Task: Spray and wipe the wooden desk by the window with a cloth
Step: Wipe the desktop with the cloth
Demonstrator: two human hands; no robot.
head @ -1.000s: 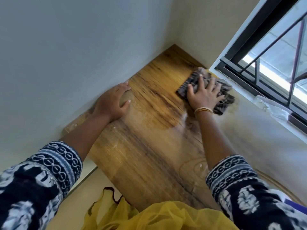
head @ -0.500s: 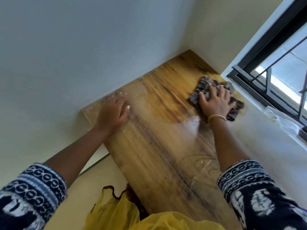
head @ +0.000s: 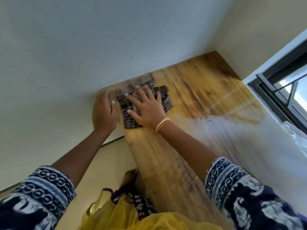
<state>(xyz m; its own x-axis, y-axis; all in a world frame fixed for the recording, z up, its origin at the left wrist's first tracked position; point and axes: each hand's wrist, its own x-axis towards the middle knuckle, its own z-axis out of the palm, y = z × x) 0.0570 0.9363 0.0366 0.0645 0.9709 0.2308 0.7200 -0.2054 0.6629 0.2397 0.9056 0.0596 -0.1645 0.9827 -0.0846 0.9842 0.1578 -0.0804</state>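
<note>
Cloth (head: 131, 105) lies under her flat, spread right hand (head: 147, 108) on the desk (head: 166, 163); left hand (head: 103, 112), open, holds nothing.

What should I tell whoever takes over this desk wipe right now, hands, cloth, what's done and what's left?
Right hand: spread flat, pressing the checked cloth onto the wooden desk at its wall-side edge.
Left hand: open, resting on the same desk edge, right beside the cloth and holding nothing.
Window: on the right, across the desk from the cloth.
Spray bottle: not in view.
Done: a pale sheen shows on the window side of the desk; whether that is spray or glare, I cannot tell.
Left: probably the near end of the desk, towards the person's body.
</note>
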